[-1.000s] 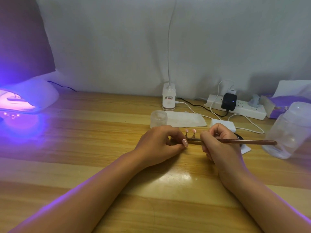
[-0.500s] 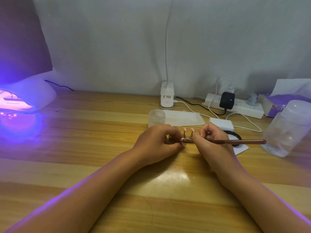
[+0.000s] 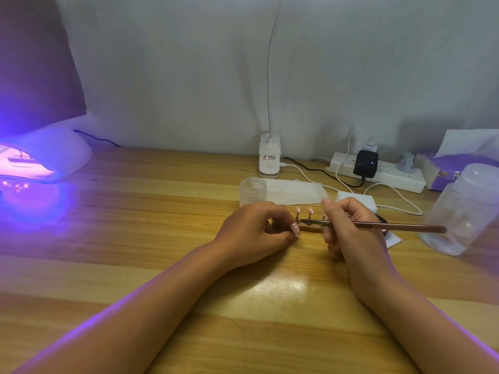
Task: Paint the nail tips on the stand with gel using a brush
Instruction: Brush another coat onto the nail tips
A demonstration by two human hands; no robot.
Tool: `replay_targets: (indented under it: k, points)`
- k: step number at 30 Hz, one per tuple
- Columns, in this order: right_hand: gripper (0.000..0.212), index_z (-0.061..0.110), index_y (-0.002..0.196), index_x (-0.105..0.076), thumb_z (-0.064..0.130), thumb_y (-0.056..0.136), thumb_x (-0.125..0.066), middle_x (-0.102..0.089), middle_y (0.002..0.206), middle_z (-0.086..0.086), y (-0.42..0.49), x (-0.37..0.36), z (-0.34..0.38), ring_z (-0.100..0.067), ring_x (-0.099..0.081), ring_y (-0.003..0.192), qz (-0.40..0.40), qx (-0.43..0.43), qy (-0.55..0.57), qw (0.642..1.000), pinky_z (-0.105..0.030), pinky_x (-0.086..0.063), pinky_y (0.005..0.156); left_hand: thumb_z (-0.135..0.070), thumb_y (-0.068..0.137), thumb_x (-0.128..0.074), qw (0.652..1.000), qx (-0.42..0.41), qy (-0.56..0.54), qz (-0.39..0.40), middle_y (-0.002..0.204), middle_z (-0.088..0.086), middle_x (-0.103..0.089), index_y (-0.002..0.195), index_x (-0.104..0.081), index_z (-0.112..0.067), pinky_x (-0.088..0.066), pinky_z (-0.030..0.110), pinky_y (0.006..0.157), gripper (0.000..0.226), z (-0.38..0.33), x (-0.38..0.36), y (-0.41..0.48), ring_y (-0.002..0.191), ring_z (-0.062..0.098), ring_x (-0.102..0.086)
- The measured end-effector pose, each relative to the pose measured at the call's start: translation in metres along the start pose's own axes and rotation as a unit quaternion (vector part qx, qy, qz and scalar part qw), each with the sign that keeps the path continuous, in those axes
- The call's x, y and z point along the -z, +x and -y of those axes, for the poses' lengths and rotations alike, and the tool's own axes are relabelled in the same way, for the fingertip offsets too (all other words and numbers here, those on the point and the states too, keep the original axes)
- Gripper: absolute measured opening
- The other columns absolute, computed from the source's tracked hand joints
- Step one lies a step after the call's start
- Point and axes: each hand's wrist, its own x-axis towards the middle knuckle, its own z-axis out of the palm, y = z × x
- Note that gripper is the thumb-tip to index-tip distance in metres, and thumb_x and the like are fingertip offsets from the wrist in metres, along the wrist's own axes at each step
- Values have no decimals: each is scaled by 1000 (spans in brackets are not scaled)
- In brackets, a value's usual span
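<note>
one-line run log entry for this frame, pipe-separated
phase: painting | left hand: steadying stand | right hand: gripping brush | brush end: at nail tips | surface: wooden table

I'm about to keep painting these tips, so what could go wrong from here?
1. The left hand holds the stand right beside the pink nail tips; a slip could smear the gel.
2. The long brush handle ends close to the clear jar and might knock it.
</note>
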Motion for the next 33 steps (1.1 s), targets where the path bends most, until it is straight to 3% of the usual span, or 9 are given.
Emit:
replay_targets:
  k: [2,8,11,18,26,30,33]
  points:
    - [27,15,84,-55,41,92,-57,-59,53,1,-1,-1,1,-5,-46,44,13,2,-5,1000,-17,-38,40,-34,83,-75,1000,2,0,-1,89,-15,-67,86,-72,-39,-46,28,62,6,0,0,0,66,-2,-53]
    - [14,11,84,-51,12,91,-62,-54,52,0,1,0,-4,-4,-47,46,48,19,-33,998,-15,-37,42,-35,83,-76,1000,8,0,-6,89,-13,-66,88,-74,-36,-48,28,63,6,2,-2,0,67,-2,-54]
    - [16,10,84,-51,17,90,-64,-57,52,1,1,-1,-3,-3,-49,46,54,24,-36,998,-13,-37,43,-35,82,-76,1000,9,1,-5,87,-14,-65,87,-73,-39,-47,25,61,7,2,-2,1,67,-3,-54]
    - [16,12,81,-51,19,86,-65,-47,47,8,2,-2,-4,-2,-37,45,26,30,-116,992,-27,-31,53,-34,80,-77,1000,17,-6,-5,84,-16,-65,86,-72,-38,-49,26,62,9,3,-2,2,67,-3,-55]
    - [15,13,80,-50,14,89,-63,-47,50,4,3,0,-4,-4,-40,46,6,25,-61,998,-26,-34,49,-33,83,-76,1000,5,-10,2,86,-17,-65,89,-74,-38,-38,15,60,8,2,0,1,69,-7,-55]
    - [17,13,85,-51,23,91,-64,-58,53,4,1,-2,-3,0,-49,47,49,25,-47,997,-14,-38,44,-31,83,-77,1000,5,-12,-1,87,-14,-66,87,-73,-39,-44,23,61,9,3,-1,2,66,-4,-54]
    - [16,14,86,-52,23,90,-65,-62,56,3,0,-3,-2,-3,-54,52,62,37,-81,994,-20,-41,52,-31,82,-77,1000,2,-12,-2,87,-12,-67,87,-74,-38,-50,31,63,9,3,-1,2,64,-1,-55]
